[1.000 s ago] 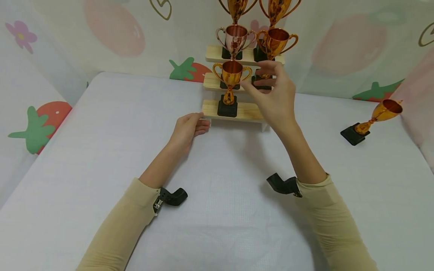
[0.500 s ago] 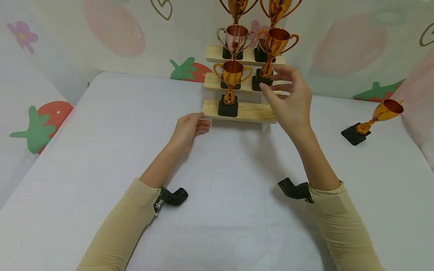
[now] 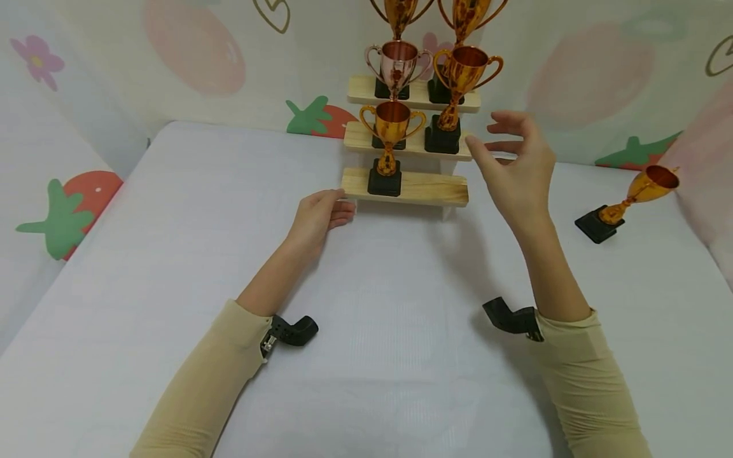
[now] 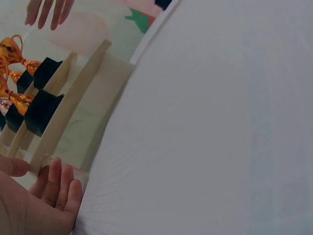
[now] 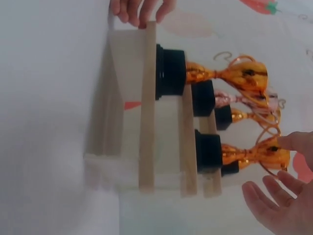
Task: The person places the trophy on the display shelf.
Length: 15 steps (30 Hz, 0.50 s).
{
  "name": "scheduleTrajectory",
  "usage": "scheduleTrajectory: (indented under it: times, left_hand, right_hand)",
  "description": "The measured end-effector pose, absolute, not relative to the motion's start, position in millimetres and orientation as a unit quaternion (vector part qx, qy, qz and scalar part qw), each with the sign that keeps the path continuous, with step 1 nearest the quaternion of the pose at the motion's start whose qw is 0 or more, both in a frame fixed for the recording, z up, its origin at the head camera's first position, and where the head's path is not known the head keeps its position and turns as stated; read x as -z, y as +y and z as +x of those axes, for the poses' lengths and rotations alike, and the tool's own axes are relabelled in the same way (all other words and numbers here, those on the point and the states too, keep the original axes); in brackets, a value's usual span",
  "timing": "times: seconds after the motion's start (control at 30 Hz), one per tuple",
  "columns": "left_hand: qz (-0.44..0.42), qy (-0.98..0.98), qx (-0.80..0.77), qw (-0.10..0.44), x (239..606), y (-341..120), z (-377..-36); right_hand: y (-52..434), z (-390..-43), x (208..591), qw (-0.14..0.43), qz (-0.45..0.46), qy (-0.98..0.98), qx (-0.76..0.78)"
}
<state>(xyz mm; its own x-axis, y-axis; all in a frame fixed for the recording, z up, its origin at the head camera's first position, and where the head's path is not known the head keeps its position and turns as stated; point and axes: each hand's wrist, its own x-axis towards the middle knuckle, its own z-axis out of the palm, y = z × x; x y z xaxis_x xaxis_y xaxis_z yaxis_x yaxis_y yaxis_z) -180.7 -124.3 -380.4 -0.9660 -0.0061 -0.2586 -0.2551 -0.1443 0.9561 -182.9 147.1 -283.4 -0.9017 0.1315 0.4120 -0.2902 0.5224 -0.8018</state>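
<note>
A three-tier wooden stand (image 3: 432,189) with white sides holds several small trophies on black bases. My left hand (image 3: 317,219) grips the left end of its lowest board, thumb above and fingers below in the left wrist view. One gold trophy (image 3: 392,124) stands left on that board. On the middle board, a gold trophy (image 3: 466,70) stands at the right and a rose-gold trophy (image 3: 397,63) at the left. My right hand (image 3: 518,172) hovers just right of the middle board, fingers spread and holding nothing. The topmost cups are cut off by the head view's edge.
Another gold trophy (image 3: 653,184) with a black base is on the white-covered table (image 3: 366,381), well to the right of the stand. A curtain (image 3: 572,83) with strawberry prints hangs close behind the stand.
My right hand has let go of the gold trophy on the middle board's right side and drawn away to the right. The left hand has stayed at the stand's corner.
</note>
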Motion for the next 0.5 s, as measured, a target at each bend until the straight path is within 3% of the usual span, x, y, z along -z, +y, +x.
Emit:
scheduleTrajectory:
  times: [0.5]
  left_hand:
    - [-0.11, 0.65, -0.747, 0.085, 381.2, -123.7, -181.6]
  right_hand:
    - [195.0, -191.1, 275.6, 0.23, -0.037, -0.868, -0.438]
